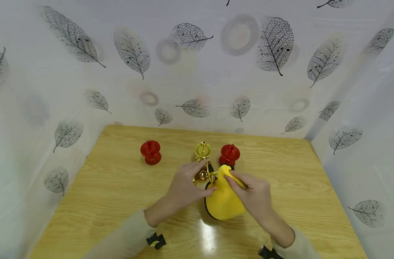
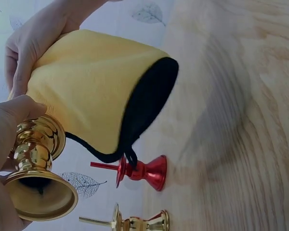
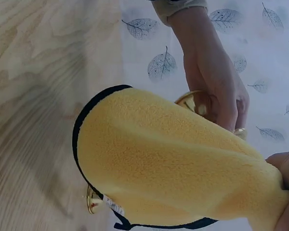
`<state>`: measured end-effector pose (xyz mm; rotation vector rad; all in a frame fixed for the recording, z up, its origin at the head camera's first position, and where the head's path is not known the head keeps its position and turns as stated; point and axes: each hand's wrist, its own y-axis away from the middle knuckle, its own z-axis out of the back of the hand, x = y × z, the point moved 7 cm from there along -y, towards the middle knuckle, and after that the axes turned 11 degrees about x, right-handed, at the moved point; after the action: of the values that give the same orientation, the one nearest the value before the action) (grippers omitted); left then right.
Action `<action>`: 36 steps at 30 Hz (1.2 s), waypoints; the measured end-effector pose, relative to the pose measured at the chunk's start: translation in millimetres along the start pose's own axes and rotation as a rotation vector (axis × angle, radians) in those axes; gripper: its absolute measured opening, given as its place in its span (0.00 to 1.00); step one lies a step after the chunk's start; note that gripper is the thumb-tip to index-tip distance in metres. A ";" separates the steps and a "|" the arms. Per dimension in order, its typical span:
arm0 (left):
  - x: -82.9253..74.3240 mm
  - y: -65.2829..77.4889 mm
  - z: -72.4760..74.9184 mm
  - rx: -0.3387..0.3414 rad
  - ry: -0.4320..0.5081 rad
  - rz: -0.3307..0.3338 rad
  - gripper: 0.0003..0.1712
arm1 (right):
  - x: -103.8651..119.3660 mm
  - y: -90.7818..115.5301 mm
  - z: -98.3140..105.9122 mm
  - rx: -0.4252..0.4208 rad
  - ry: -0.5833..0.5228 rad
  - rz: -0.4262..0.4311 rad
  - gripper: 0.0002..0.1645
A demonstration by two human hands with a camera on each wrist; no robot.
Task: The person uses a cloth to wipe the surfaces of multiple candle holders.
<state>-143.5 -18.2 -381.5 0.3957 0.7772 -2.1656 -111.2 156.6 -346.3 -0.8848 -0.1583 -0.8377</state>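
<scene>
My left hand [image 1: 185, 184] holds a shiny gold candle holder [image 1: 202, 176] tipped on its side, thumb and fingers at its dish. The hollow base of this candle holder [image 2: 32, 154] shows in the left wrist view. My right hand [image 1: 256, 196] pinches a yellow cleaning cloth [image 1: 227, 201] with black edging near the holder's spike. The rest of the cloth [image 3: 168, 154] hangs down above the table. Whether the cloth wraps the spike is hidden by its folds and the fingers.
Behind my hands stand a second gold candle holder [image 1: 202, 149] and a red one [image 1: 230, 155]. Another red candle holder [image 1: 150, 153] stands farther left. All are on a wooden table [image 1: 119, 187], with a leaf-patterned curtain [image 1: 203, 79] behind.
</scene>
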 end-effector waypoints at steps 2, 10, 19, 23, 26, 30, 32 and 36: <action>1.9 0.7 1.9 -0.003 0.000 0.011 0.47 | -4.3 -0.2 6.4 -0.032 0.006 -0.006 0.13; -0.8 -0.9 3.3 -0.026 -0.015 -0.009 0.47 | -4.1 0.3 3.9 -0.029 -0.061 0.049 0.13; -10.1 -5.7 0.1 -0.046 -0.034 -0.010 0.45 | 10.3 2.6 -14.8 0.017 0.027 0.176 0.10; -10.1 -6.7 0.9 -0.033 -0.011 0.002 0.46 | 8.6 4.2 -14.6 0.004 0.023 0.184 0.13; -9.8 -7.7 2.8 -0.030 0.007 0.004 0.47 | 5.5 5.6 -10.1 -0.045 0.040 0.197 0.13; -9.1 -8.2 4.2 -0.020 0.019 0.007 0.47 | -3.7 6.7 2.7 -0.157 0.017 0.159 0.12; -7.5 -7.7 3.5 -0.010 0.033 0.018 0.46 | -8.1 6.8 8.1 -0.189 -0.001 0.136 0.12; 2.1 -5.7 0.4 0.026 0.177 0.097 0.45 | -13.9 7.6 13.5 -0.196 -0.012 0.134 0.13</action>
<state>-149.2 -16.8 -380.0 0.6326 0.8107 -2.0711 -112.5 177.3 -348.5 -1.0719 -0.0268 -0.7317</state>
